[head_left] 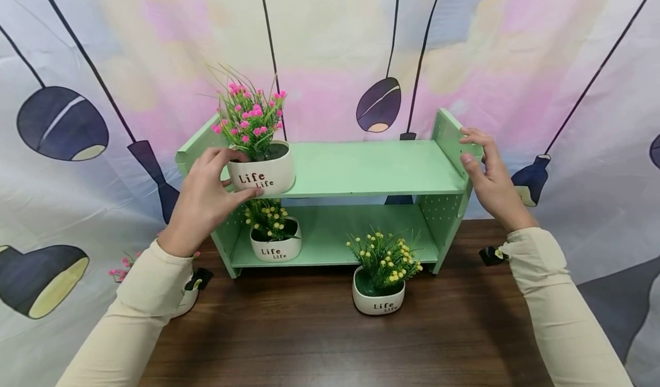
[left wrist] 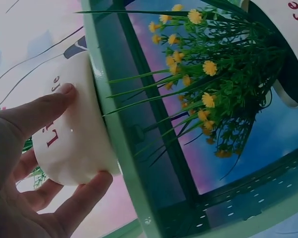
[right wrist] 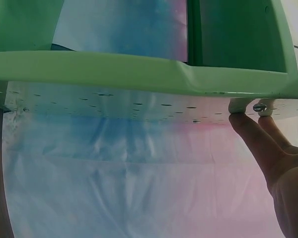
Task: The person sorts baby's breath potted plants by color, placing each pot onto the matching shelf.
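Note:
At the left end of the green shelf's upper board (head_left: 371, 166) is a white pot (head_left: 270, 172) lettered "Life", planted with pink flowers (head_left: 252, 114). My left hand (head_left: 201, 198) grips this pot from the left, thumb across its front and fingers around its side and rim. Seen from the left wrist, the base of the pot (left wrist: 84, 139) is right at the board. My right hand (head_left: 492, 183) is by the shelf's right side panel (head_left: 451, 140), and in the right wrist view its fingertips (right wrist: 238, 119) touch the panel's outer face.
On the lower board at left sits a pot with yellow flowers (head_left: 275, 246). Another yellow-flowered pot (head_left: 378, 304) stands on the brown table (head_left: 289, 329) before the shelf. A further white pot (head_left: 188, 304) is partly hidden behind my left forearm. A patterned curtain (head_left: 330, 49) hangs behind.

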Demonstrator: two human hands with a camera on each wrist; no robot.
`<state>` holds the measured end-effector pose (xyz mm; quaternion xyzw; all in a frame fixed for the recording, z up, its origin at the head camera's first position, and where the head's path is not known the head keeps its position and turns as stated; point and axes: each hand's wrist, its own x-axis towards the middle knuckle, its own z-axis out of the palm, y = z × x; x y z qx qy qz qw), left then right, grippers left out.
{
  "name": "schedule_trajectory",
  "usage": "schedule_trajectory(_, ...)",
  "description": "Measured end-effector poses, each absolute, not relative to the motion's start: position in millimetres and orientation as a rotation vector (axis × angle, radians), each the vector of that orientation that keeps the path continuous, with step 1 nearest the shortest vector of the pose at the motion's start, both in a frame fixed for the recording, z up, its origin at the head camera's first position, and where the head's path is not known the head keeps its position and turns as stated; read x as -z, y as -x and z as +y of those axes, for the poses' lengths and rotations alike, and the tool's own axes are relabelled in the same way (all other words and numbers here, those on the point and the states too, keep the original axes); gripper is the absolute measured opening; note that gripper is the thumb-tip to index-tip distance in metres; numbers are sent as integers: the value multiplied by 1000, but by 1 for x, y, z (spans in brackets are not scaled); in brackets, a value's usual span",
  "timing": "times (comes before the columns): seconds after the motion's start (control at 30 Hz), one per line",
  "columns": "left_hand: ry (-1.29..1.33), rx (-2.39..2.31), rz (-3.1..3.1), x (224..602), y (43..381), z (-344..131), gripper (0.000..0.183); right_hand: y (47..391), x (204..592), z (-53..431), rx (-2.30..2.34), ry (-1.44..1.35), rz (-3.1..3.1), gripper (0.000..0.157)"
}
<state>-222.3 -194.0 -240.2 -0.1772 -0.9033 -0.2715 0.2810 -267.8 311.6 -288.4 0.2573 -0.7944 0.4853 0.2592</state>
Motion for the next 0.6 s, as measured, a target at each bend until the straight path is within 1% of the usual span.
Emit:
schedule_trajectory(0.17,491,715,-2402,242,225,-193,59,267,287,311,-1317,-702,-2147,41)
schedule_trajectory(0.6,504,724,-2424,244,232,-191,58,265,287,309,-1311,-703,-2136,40)
